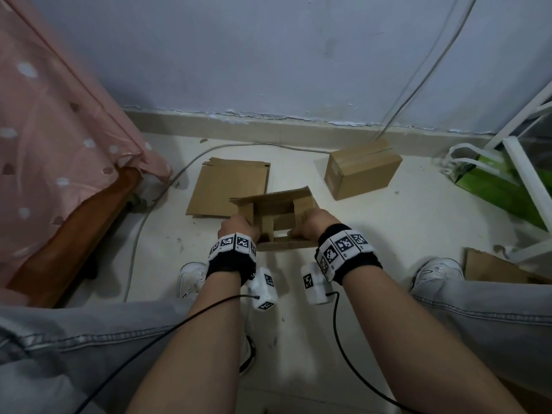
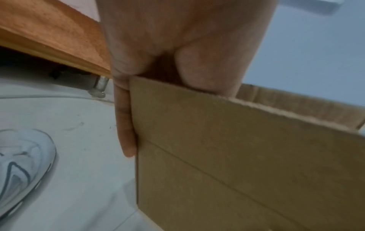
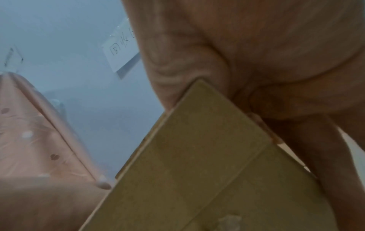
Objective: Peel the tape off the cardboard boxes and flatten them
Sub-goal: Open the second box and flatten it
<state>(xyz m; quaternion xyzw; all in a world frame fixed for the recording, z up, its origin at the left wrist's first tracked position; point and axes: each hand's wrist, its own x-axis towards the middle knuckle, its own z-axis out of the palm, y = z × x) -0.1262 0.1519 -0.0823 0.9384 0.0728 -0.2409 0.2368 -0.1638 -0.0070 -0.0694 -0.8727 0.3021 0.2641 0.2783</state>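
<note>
An open cardboard box [image 1: 276, 215] stands on the floor between my feet, its flaps up and its inside showing. My left hand [image 1: 238, 228] grips its left wall; in the left wrist view the fingers [image 2: 124, 125] lie down the outer side of the box [image 2: 237, 156] and the thumb hooks over the top edge. My right hand [image 1: 314, 225] grips the right wall, and in the right wrist view it [image 3: 247, 87] pinches the box's upper corner [image 3: 197, 153]. A flattened box [image 1: 227, 186] lies behind on the left. A closed, taped box [image 1: 362, 169] sits at the back right.
A bed with a pink dotted cover [image 1: 59, 138] and wooden frame fills the left. A grey cable [image 1: 167, 186] runs across the floor to the wall. A green bag [image 1: 495, 183] and a white rack [image 1: 525, 174] stand right. More cardboard [image 1: 493, 270] lies by my right shoe.
</note>
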